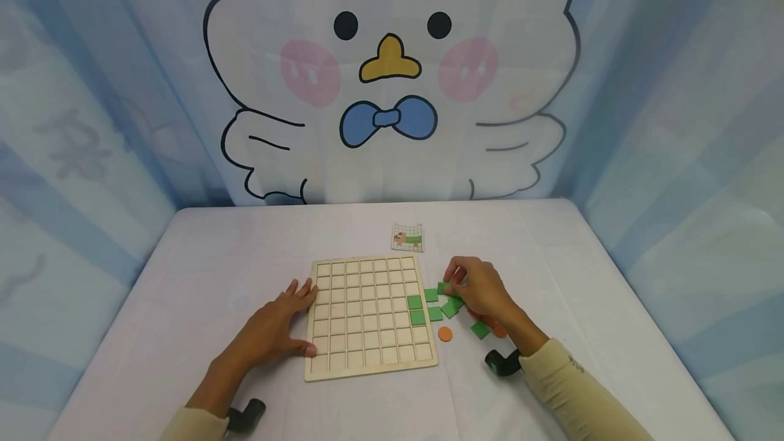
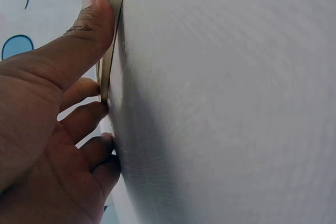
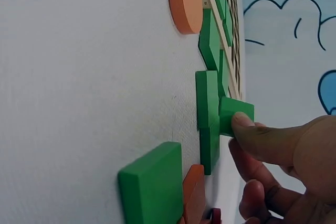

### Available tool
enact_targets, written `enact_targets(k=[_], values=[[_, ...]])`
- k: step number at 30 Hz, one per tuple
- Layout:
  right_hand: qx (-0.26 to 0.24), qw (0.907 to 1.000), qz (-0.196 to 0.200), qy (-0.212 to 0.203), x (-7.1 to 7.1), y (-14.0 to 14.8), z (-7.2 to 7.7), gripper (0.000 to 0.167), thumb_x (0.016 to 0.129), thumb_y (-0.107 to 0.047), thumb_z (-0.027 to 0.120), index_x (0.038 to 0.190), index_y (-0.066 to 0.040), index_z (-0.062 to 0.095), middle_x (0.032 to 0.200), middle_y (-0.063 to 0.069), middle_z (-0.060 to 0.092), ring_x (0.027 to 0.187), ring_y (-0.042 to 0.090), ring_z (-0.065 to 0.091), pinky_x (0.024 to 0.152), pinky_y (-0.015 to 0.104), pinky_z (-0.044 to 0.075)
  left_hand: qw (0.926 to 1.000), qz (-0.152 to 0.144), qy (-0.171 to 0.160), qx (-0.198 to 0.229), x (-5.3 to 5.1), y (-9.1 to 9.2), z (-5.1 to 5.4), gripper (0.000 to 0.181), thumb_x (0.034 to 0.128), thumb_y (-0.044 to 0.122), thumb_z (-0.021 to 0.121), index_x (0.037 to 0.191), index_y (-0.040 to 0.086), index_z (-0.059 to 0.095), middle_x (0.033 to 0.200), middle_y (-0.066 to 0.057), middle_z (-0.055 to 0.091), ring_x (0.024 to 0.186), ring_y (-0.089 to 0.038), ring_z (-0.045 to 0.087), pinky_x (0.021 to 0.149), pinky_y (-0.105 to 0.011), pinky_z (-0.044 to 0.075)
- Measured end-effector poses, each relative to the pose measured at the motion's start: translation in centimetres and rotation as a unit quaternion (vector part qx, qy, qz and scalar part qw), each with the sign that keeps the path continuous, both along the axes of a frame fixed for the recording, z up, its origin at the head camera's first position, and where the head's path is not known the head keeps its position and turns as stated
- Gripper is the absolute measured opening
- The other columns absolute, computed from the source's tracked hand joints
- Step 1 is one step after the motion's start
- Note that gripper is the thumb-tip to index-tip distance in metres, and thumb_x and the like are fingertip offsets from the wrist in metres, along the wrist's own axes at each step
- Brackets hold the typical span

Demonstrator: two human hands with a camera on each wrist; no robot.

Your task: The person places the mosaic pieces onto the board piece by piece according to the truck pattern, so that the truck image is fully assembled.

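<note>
A wooden grid board (image 1: 361, 327) lies on the white table. My left hand (image 1: 275, 322) rests along its left edge, thumb and fingers spread and touching the rim. Two green squares (image 1: 417, 317) sit in cells near the board's right side. Just right of the board, my right hand (image 1: 484, 286) pinches a green square tile (image 3: 227, 115) between thumb and finger. Loose green tiles (image 1: 452, 307) lie beneath and beside that hand. An orange disc (image 1: 445, 334) lies near the board's right edge. Reddish-brown pieces (image 3: 194, 192) are partly hidden under the right hand.
A small picture card (image 1: 407, 238) with a grid pattern lies beyond the board. Black wrist devices (image 1: 503, 363) show by both sleeves. A printed curtain (image 1: 392, 162) stands behind the table's far edge and along both sides.
</note>
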State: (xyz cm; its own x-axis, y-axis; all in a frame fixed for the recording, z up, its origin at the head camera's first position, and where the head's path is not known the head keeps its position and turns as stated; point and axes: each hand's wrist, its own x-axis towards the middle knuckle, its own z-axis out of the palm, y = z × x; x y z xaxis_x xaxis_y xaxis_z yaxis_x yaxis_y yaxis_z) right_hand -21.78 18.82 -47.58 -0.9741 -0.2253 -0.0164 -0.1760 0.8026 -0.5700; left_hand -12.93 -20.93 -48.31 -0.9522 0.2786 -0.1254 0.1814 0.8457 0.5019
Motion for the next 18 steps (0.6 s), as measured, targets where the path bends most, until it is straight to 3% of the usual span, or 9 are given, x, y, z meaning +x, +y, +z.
enact_targets(k=[10,18], values=[[-0.049,0.9987,-0.012,0.004,1.1,-1.3,0.8,0.018,0.088,-0.01,0.087,0.091,-0.018,0.07,0.082,-0.002,0.068,0.071,0.016,0.055,0.06,0.026,0.044,1.0,-0.001,0.0,-0.002,0.1,0.0,0.0,0.12,0.0661,0.045,0.096,0.165,0.01,0.038,0.174,-0.012,0.028,0.163,-0.045,0.023,0.123,-0.072,0.032],[-0.069,0.9975,0.013,-0.006,2.0,-3.0,0.7,0.02,0.086,-0.011,0.089,0.088,-0.02,0.071,0.078,-0.005,0.067,0.069,0.014,0.054,0.06,0.026,0.043,1.0,0.0,0.003,0.0,0.0,-0.1,-0.1,0.119,0.0667,0.045,0.096,0.165,0.01,0.038,0.175,-0.012,0.028,0.163,-0.044,0.023,0.123,-0.072,0.032]])
